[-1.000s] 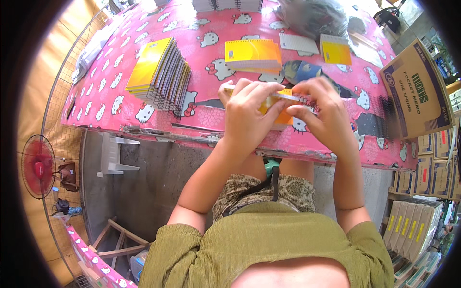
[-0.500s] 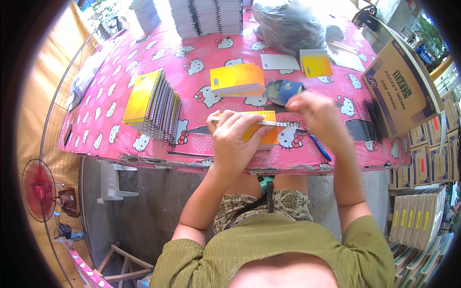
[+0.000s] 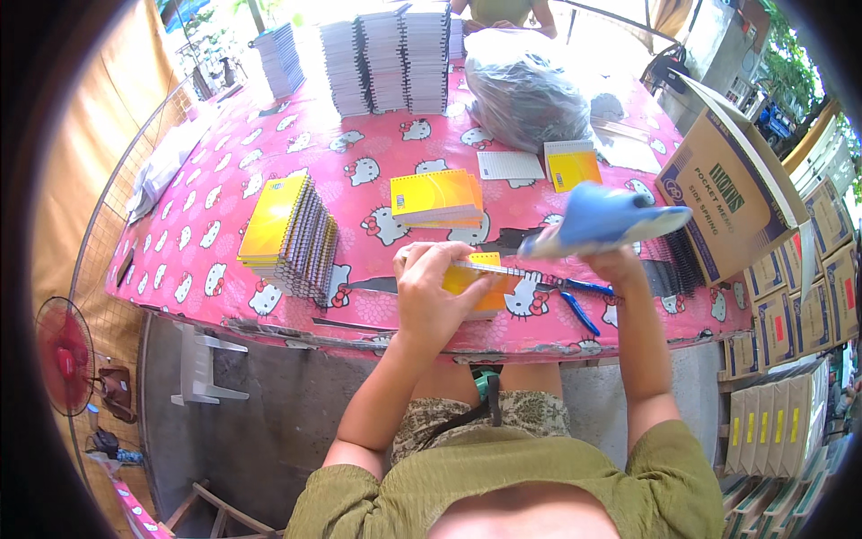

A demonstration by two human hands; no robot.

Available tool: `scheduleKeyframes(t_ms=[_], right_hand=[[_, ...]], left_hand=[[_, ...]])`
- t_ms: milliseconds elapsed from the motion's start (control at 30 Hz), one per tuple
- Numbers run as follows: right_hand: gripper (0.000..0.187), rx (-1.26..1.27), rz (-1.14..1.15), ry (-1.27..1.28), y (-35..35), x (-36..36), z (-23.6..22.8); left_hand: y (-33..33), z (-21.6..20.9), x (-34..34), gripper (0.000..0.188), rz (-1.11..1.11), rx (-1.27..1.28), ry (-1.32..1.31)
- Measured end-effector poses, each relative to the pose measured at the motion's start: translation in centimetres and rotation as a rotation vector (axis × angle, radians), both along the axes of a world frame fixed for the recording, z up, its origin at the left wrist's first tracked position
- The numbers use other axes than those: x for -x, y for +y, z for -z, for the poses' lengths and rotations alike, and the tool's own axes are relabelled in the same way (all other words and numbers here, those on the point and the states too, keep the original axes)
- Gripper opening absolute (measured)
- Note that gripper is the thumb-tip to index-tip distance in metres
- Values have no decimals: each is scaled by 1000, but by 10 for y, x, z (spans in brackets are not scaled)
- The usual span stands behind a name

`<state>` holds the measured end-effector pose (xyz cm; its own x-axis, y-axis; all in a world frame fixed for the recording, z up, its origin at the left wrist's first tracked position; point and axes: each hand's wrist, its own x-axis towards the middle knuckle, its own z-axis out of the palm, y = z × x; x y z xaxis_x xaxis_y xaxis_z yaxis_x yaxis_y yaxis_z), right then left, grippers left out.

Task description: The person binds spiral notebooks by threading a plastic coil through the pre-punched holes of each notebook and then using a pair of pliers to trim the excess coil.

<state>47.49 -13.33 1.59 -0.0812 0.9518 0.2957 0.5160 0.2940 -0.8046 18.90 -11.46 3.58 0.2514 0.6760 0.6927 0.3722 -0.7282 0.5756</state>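
Observation:
My left hand [image 3: 431, 280] is closed on a small yellow notebook [image 3: 485, 261] near the table's front edge. A dark spiral coil [image 3: 521, 272] runs along its top edge and sticks out to the right. My right hand [image 3: 618, 266] grips a blue flat pad-like thing [image 3: 611, 220] with a pale edge, lifted over the table and blurred by motion. Between my hands lie pliers with blue handles [image 3: 580, 314]. A short stack of yellow notebooks [image 3: 435, 194] lies just beyond my left hand. At the left stands a taller stack of spiral-bound yellow notebooks [image 3: 285, 235].
Black coils [image 3: 684, 262] lie beside an open cardboard box [image 3: 727, 193] at the right. Tall stacks of bound notebooks [image 3: 386, 63] and a grey plastic bag [image 3: 525, 90] stand at the back. A person in green [image 3: 503, 11] is at the far side. A fan [image 3: 65, 357] stands left.
My right hand has picked up the blue pad-like thing from the table and moved it right and nearer. My left hand still holds the notebook. The view has tilted up slightly.

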Motion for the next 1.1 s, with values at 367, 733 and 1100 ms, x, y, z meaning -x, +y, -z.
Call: scheduleKeyframes(t_ms=[367,733,1100], right_hand=[[31,82,45,67,17,51,-37],[39,78,-131,35,36,81,-47],[58,30,431,-581,-11,-13,40]], left_hand=[[4,-10,15,37,8,1,12],[7,23,41,30,233,691,-738],[15,35,36,23,488,697,-937]])
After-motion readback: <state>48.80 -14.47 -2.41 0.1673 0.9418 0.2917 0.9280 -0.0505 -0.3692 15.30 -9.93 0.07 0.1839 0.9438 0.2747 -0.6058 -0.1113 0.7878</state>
